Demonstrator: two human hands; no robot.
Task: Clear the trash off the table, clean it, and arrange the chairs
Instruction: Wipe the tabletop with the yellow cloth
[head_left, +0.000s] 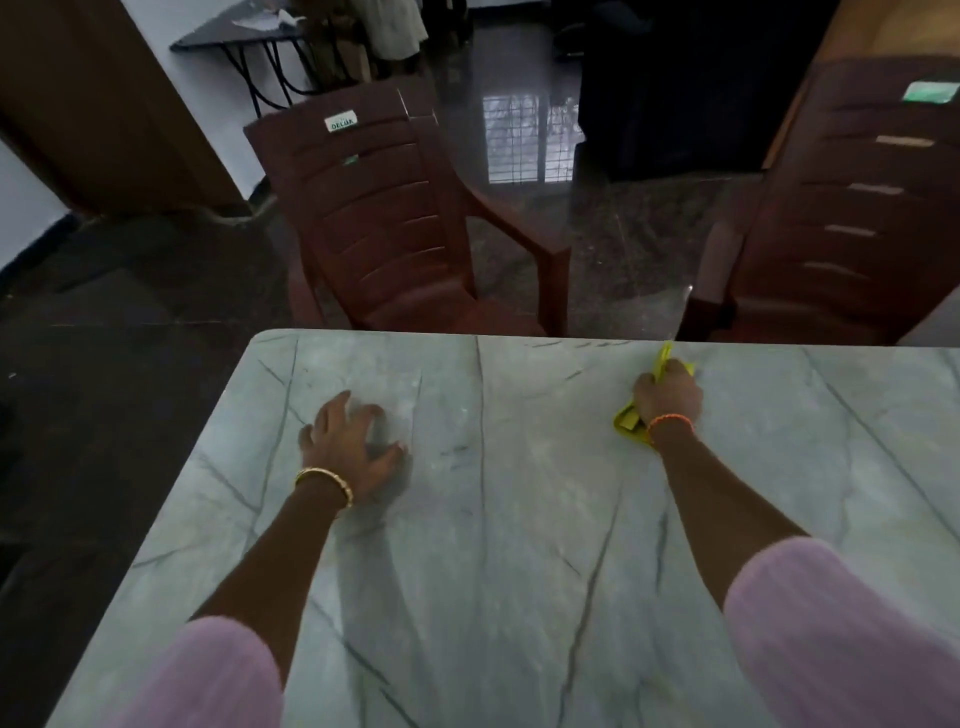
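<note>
A grey marble-patterned table (519, 519) fills the lower half of the view. My right hand (670, 397) is shut on a yellow cloth (628, 423) and presses it onto the tabletop near the far edge. My left hand (353, 449) rests on the tabletop to the left, fingers spread, holding nothing. A brown plastic chair (395, 223) stands beyond the far edge, turned partly away from the table. A second brown chair (841, 218) stands at the far right. No trash shows on the visible tabletop.
Dark polished floor (597, 239) lies beyond the table. A small dark side table (239, 36) with papers on it stands at the back left by a wooden door. Dark furniture sits at the back right.
</note>
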